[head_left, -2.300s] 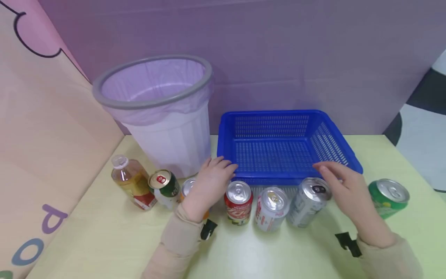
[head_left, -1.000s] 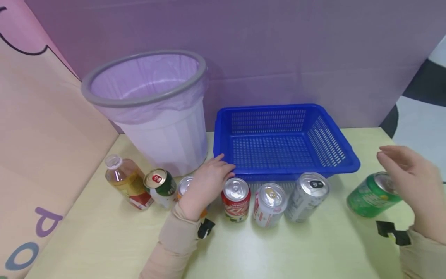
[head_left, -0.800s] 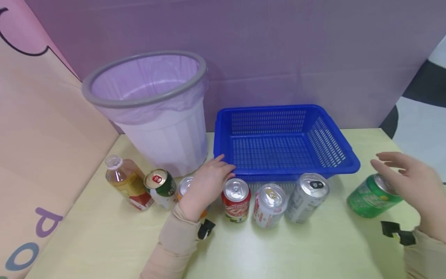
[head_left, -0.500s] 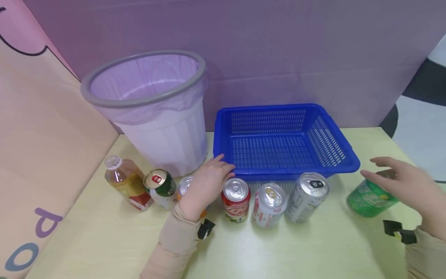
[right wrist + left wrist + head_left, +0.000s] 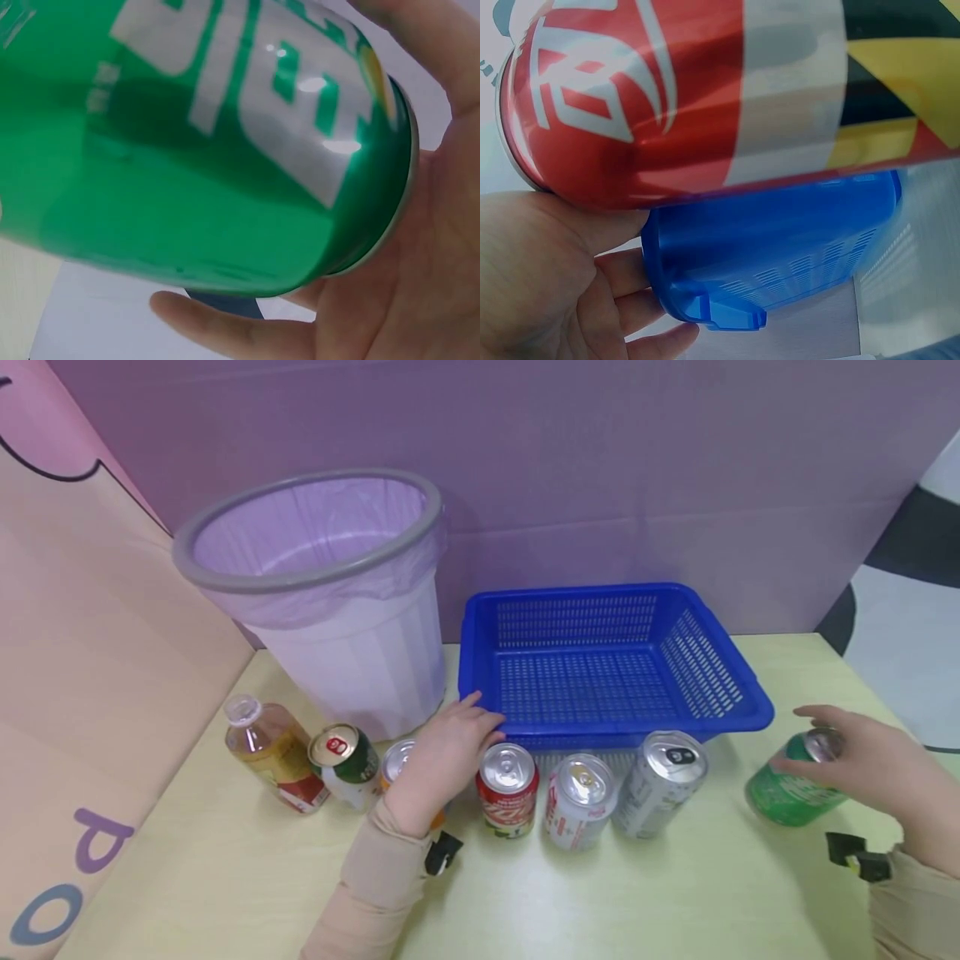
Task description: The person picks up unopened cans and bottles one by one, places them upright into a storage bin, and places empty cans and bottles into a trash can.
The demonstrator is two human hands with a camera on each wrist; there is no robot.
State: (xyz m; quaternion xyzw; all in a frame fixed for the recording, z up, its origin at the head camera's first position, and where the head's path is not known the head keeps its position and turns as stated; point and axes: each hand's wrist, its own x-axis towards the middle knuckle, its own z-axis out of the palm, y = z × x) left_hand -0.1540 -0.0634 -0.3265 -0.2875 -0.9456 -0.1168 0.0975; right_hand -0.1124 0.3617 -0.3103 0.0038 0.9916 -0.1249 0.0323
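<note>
standing nr 2 hands [image 5: 446, 760]: 6 cans [image 5: 787, 797], 1 btl [image 5: 277, 756], 1 bskt [image 5: 577, 727]

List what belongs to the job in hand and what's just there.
Likely in the job:
green can, right fingers at it
blue basket, left fingers at its rim

Seemingly just there, for now:
lined bin
bottle
five other cans

1. Well to the left of the left hand [image 5: 442, 752], on the wall [image 5: 112, 635]: a purple letter [image 5: 105, 823], d or p, and a blue o [image 5: 73, 900].
2. At the right hand [image 5: 873, 760], on the green can [image 5: 172, 180]: large white letters [image 5: 296, 142], cut off, no word readable.
3. Just right of the left hand, on the red can [image 5: 697, 135]: white stylised lettering [image 5: 604, 124], unreadable.
</note>
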